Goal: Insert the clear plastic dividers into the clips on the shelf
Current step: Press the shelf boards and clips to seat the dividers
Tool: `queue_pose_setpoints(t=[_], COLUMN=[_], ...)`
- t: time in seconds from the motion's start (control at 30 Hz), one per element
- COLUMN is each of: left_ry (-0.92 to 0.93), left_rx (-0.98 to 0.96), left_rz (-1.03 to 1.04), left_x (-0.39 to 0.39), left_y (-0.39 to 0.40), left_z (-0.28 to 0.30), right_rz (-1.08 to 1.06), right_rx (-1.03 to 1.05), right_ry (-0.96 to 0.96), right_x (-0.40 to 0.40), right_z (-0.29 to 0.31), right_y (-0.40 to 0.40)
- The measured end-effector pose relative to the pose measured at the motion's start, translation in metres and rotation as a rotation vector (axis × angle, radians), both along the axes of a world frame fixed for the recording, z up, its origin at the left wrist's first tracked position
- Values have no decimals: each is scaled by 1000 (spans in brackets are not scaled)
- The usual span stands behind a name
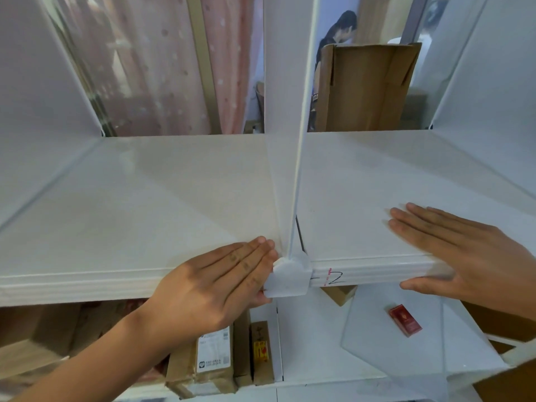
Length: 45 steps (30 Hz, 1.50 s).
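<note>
A frosted clear divider [298, 158] stands upright across the middle of the white shelf [162, 204]. Its front end sits in a white clip [290, 278] on the shelf's front edge. My left hand [214, 288] lies against the clip's left side, fingers together on the shelf top and thumb tip under the clip. My right hand [464, 250] rests flat on the shelf to the right, fingers spread and thumb along the front edge. Another clear divider [400, 358] shows tilted below my right hand; whether the hand touches it is unclear.
Taller dividers [43, 91] stand at the far left and right of the shelf. Below, the lower shelf holds cardboard parcels [214, 355] and a small red box [404, 320]. Behind the shelf are a large cardboard box [368, 85], pink curtains and a person.
</note>
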State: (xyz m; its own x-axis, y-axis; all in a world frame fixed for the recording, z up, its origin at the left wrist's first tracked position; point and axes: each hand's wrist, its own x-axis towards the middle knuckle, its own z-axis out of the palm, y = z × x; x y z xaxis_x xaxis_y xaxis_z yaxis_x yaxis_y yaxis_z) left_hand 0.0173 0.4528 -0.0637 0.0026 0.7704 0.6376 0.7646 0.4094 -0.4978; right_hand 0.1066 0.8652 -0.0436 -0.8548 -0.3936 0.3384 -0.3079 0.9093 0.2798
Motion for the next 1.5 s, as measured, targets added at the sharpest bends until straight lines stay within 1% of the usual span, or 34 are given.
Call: queue_pose_setpoints(t=[0.13,0.33,0.43,0.53,0.6,0.67,0.77,0.87,0.97,1.07,1.17,1.27,1.4,1.5], left_ry=[10,-14,-54,-211,-295,-383,-507,-568,-582,-579,-557,-529,-447,-373], left_rx=[0,-4,25,188,252,287,249,139,86,51,12,-47,-86,-78], left_rz=[5,29,-23,-175,-164,-87,27,43,70,119,178,197,201,208], left_x=[-3,-5,1,16,20,15,15,14,15,11,6,3,1,1], left_y=[0,6,31,68,69,62,67,76,67,50,35,32,33,34], left_z=[2,1,6,8,11,16,21,25,28,27,29,26,17,14], right_rz=[35,32,44,78,108,98,80,58,91,229,336,348,379,387], right_rx=[18,9,10,-15,-35,-17,-11,-49,-169,-282,-290,-338,-338,-364], right_ry=[50,60,67,77,77,98,35,0,-29,22,159,252,316,314], right_x=[-3,-8,-7,-4,-3,-8,-9,-2,5,6,-6,-12,-14,-16], right_z=[-1,-3,-6,-9,-11,-8,-6,1,6,2,0,-6,-14,-15], right_y=[0,6,3,0,-5,-5,1,3,-7,-35,-56,-63,-70,-73])
